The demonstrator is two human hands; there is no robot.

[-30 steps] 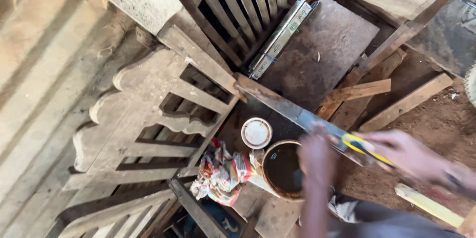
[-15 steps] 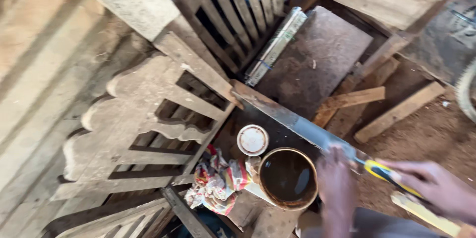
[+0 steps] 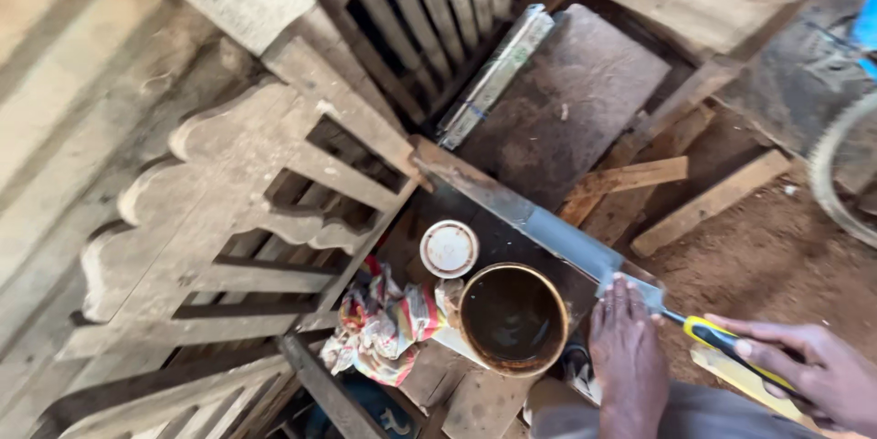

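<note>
Head view, right hand gripping yellow-handled scraper (blade on grey plank), left hand flat, fingers spread, holding nothing, beside open tin.

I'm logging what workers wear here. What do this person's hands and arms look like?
Both are bare: the left hand and right hand have no gloves, rings or watch in view. No sleeves show on either forearm. The fingers are uncovered, with short nails.
</note>
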